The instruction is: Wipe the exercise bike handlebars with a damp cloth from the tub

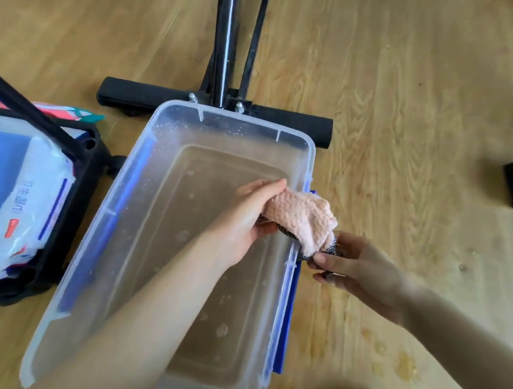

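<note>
Cloth stage only. Your left hand grips one end of the pink cloth, fingers curled round it. Your right hand pinches the other end at its dark mesh edge. The cloth sits bunched between them, over the right rim of the tub, clear of the shallow water. Likely wringing. Only the bike's base bar shows, just behind the tub; handlebars out of view. Judgement: cloth fetched, wiping not yet begun. Wet spots on the floor.

cloth: pink, nubbly, bunched, dark mesh edge, over right rim | tub: clear plastic, blue latches, shallow water, on floor just beside bike foot bar
</note>
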